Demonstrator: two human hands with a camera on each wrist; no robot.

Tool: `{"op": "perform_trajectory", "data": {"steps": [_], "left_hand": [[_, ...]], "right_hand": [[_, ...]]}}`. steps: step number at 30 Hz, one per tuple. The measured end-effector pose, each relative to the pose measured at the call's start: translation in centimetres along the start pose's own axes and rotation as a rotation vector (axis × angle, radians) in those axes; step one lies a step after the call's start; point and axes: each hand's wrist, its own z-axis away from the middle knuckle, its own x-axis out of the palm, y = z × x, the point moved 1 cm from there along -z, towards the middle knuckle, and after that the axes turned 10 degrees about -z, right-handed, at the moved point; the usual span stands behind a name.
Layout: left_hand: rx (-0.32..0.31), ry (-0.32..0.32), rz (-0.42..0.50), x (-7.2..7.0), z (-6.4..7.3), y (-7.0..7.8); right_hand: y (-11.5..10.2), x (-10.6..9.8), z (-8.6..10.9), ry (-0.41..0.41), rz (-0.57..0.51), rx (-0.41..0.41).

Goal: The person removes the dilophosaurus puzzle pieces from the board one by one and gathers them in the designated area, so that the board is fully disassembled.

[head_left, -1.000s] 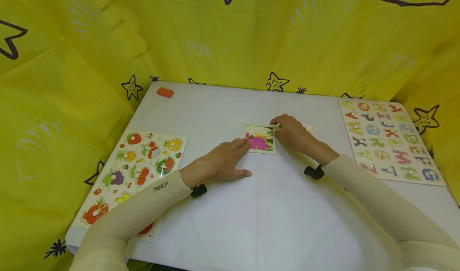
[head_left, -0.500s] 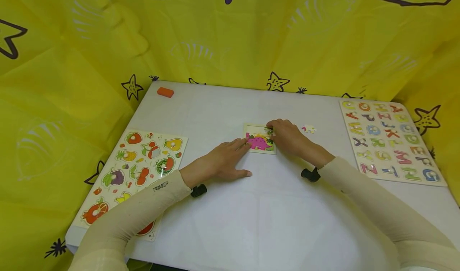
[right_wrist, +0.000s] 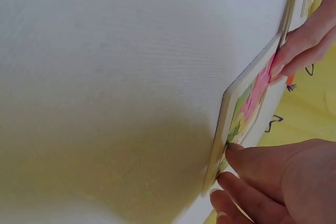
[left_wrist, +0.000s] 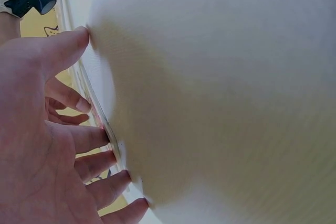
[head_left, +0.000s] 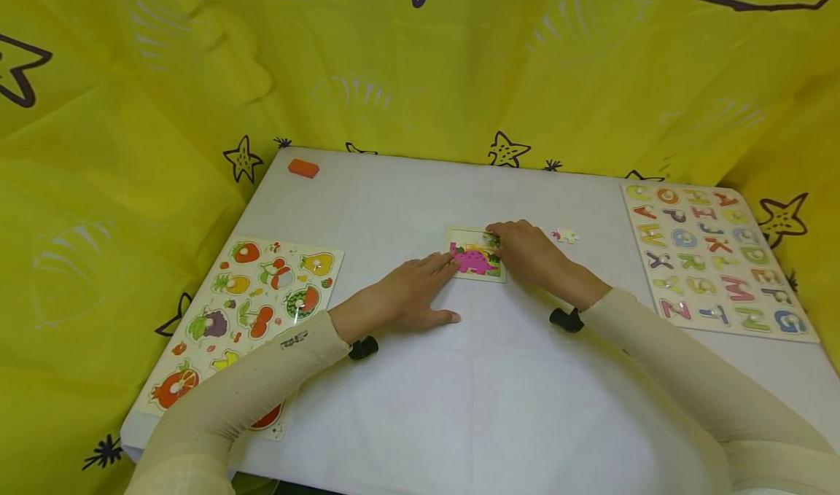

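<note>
A small framed dinosaur jigsaw puzzle (head_left: 475,263) lies mid-table, its pink dinosaur in view. My left hand (head_left: 418,292) reaches in from the left; its straight fingertips rest on the puzzle's left side and its thumb points away from the other fingers. At the upper right corner is my right hand (head_left: 530,251), fingers bent. In the right wrist view, the right thumb (right_wrist: 236,148) touches the picture area near the corner, with the fingers at the frame's edge; the piece under them is mostly hidden. A loose jigsaw piece (head_left: 566,236) with a pink spot lies right of this hand.
A fruit peg board (head_left: 262,291) lies at the left, partly under the left forearm. An alphabet board (head_left: 715,262) lies at the right. An orange block (head_left: 303,168) sits at the back left of the white table (head_left: 499,407). A yellow curtain (head_left: 420,65) stands behind.
My right hand has moved slightly left and down onto the puzzle's upper right corner, uncovering more of the loose piece. It has stayed there since half a second ago. My left hand has kept still.
</note>
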Motion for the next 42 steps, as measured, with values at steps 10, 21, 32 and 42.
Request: {"op": "perform_trajectory", "data": {"steps": [10, 21, 32, 42], "left_hand": [[-0.002, -0.003, 0.002, 0.1, -0.1, 0.0], [-0.002, -0.001, -0.002, 0.0, 0.0, 0.0], [0.001, 0.006, -0.002, 0.1, 0.0, 0.0], [0.005, 0.024, 0.003, 0.0, 0.1, 0.0]], "right_hand": [[0.1, -0.4, -0.3, -0.05, -0.053, 0.007], [1.0, -0.7, -1.0, -0.12, -0.065, 0.006], [1.4, -0.7, -0.9, -0.108, -0.077, -0.033], [1.4, -0.5, -0.6, -0.085, -0.137, 0.002]]}}
